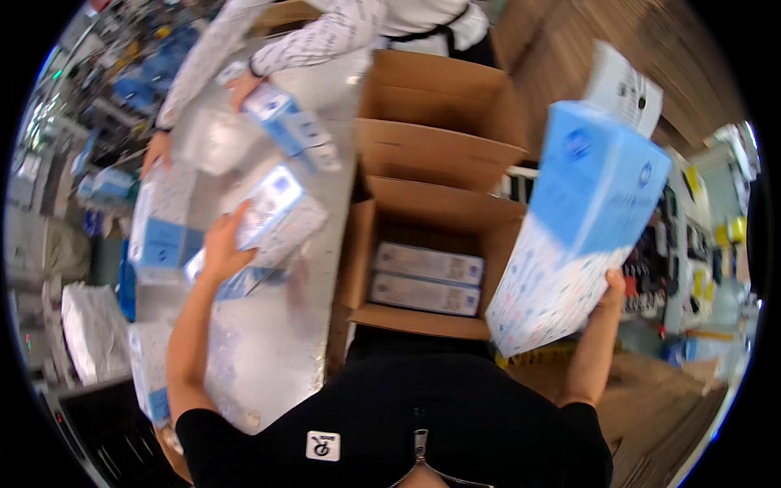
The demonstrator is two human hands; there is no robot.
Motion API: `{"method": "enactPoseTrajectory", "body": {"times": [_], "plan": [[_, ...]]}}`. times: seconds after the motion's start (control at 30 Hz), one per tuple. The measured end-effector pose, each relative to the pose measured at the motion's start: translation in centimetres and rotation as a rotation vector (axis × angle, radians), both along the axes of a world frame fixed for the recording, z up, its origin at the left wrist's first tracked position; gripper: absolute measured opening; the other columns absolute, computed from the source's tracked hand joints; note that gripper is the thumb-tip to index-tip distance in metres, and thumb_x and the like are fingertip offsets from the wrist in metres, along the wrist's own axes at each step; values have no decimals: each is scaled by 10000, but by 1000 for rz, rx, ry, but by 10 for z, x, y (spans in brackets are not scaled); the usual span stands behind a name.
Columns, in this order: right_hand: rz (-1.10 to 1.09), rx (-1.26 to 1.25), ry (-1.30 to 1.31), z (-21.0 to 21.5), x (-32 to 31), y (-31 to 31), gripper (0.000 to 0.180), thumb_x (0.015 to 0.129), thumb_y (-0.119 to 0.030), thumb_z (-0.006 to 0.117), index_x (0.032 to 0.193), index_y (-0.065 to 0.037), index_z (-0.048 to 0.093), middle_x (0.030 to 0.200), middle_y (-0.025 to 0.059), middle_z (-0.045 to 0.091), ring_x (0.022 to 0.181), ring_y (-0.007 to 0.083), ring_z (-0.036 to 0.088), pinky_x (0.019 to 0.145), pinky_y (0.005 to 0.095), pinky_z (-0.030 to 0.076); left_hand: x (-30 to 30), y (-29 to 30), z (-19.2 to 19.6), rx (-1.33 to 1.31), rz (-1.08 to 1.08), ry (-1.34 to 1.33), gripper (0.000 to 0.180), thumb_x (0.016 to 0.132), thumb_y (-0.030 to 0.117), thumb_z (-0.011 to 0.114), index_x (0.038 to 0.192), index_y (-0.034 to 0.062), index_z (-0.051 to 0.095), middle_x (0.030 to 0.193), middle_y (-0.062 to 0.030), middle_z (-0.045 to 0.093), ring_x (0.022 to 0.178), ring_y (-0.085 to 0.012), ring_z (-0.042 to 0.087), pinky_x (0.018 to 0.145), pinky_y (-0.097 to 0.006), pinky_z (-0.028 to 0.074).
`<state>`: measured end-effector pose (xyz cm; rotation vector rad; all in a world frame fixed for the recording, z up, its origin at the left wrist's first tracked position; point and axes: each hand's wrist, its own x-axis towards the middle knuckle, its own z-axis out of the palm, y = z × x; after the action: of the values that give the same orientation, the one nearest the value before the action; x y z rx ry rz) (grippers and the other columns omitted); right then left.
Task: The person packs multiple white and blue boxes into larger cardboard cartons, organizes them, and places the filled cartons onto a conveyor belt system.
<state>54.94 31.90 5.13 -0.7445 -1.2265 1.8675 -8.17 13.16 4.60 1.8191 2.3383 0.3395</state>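
Note:
My right hand (606, 297) grips the lower side of a tall blue-and-white carton (579, 211), raised at the right and tilted. A white panel (625, 91) with dark print stands up behind its top end; whether it is a flap or a separate piece I cannot tell. At the left, my left hand (226, 248) is closed on the near side of another blue-and-white carton (281, 215) over the table. Between my hands, an open brown cardboard box (423, 324) holds two white cartons (427, 276) lying side by side.
Another open brown box (443, 142) stands beyond the first. Across the metal table (305, 342), a co-worker's hands (242, 88) handle more blue-and-white cartons (281, 122). Cartons (163, 236) also line the table's left edge. Wooden flooring (553, 49) shows at the far right.

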Motion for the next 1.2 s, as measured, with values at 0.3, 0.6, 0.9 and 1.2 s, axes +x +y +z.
{"method": "enactPoseTrajectory", "body": {"times": [0.3,0.6,0.9,1.2], "plan": [[-991,-233,56,-118,-6,-47,700,813,-435,542,1331,1,365,1212,185,527,1142,322,503,946,404,444,105,43,-6,313,-476,-712,791,648,147,714,1360,59,380,1290,-195,450,1206,-327,421,999,-461,340],[-242,120,-449,-9,-67,-61,680,768,-214,670,1291,63,335,1212,220,505,1090,318,536,898,467,465,271,135,-221,-902,-819,-637,702,820,515,530,1375,120,360,1283,-245,457,1195,-393,436,964,-441,374],[544,1144,-1565,-228,-205,0,762,784,-22,520,1416,-355,255,1382,165,333,1300,326,289,1047,598,157,247,98,-215,-1002,-525,-621,592,852,472,493,1265,48,497,1248,-206,516,1140,-354,491,978,-419,363],[946,488,-1517,-270,-295,23,935,667,-359,731,1442,-264,216,1486,190,152,1365,384,149,1033,630,200,142,-47,-93,123,-67,-444,323,790,184,597,1071,25,583,1144,-174,548,1096,-370,489,927,-459,387]]}}
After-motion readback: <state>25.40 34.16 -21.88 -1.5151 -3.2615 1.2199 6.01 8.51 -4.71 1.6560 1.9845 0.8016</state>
